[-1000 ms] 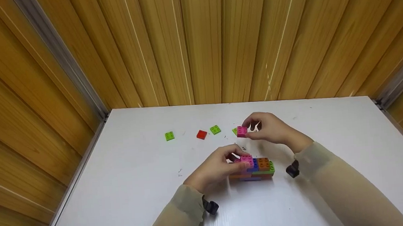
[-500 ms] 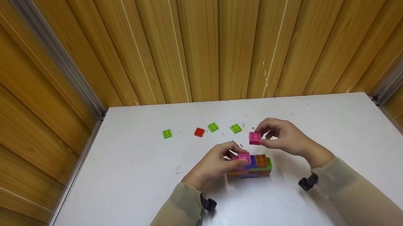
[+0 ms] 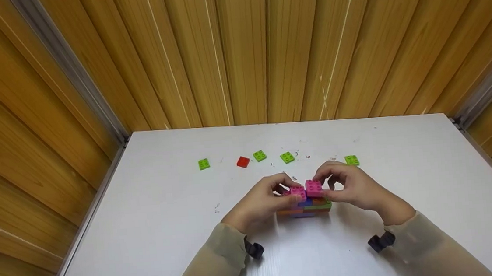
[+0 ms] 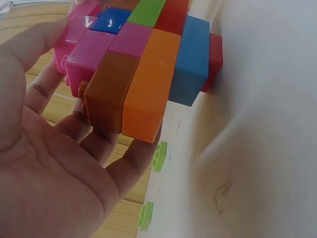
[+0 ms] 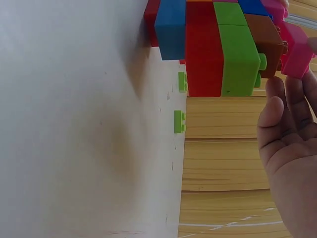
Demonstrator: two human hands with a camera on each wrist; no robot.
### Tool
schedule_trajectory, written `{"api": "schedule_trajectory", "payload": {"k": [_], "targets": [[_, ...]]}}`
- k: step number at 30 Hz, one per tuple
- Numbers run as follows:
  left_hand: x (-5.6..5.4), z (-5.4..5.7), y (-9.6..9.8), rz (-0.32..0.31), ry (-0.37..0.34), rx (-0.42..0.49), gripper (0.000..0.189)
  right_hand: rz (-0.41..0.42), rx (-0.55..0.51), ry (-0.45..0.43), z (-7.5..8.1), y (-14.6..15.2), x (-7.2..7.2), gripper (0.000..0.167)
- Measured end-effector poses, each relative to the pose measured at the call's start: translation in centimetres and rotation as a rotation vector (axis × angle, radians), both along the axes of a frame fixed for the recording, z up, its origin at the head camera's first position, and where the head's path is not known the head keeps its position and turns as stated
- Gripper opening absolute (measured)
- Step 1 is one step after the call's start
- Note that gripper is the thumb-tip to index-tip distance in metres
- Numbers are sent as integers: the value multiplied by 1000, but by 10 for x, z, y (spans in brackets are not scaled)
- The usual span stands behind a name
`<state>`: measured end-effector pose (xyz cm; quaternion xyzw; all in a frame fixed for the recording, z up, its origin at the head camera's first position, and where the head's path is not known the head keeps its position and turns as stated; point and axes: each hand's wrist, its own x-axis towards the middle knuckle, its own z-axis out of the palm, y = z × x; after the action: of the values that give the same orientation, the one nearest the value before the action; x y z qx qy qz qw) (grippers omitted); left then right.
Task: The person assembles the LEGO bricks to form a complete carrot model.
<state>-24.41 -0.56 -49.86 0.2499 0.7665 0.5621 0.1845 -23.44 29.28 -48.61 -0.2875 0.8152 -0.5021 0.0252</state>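
A block structure (image 3: 304, 209) of stacked toy building bricks stands on the white table. In the left wrist view, its side shows an orange brick (image 4: 151, 84), a brown brick (image 4: 111, 91) and a blue brick (image 4: 190, 62). My left hand (image 3: 262, 202) holds the structure at its left end, thumb on the front of a pink brick (image 3: 298, 194) on top and fingers behind. My right hand (image 3: 353, 189) pinches another pink brick (image 3: 314, 188) over the top right part, beside the first. In the right wrist view, this brick (image 5: 297, 49) sits against the brown brick's studs; whether it is pressed on, I cannot tell.
Behind the structure lie a red brick (image 3: 243, 162) and several loose green bricks, among them one at far left (image 3: 204, 163) and one by my right hand (image 3: 352, 160). Wood-patterned panels (image 3: 243, 50) rise along the table's back and sides.
My right hand has carried its pink brick from the back of the table toward me and down onto the structure's top. My left hand has kept its hold.
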Motion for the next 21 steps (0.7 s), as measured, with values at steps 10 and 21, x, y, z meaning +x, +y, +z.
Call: {"api": "schedule_trajectory", "payload": {"k": [10, 21], "targets": [[-1, -2, 0, -6, 12, 12, 19, -11, -58, 24, -13, -6, 10, 29], [-1, -1, 0, 9, -35, 4, 14, -194, -208, -179, -22, -34, 33, 22]]}}
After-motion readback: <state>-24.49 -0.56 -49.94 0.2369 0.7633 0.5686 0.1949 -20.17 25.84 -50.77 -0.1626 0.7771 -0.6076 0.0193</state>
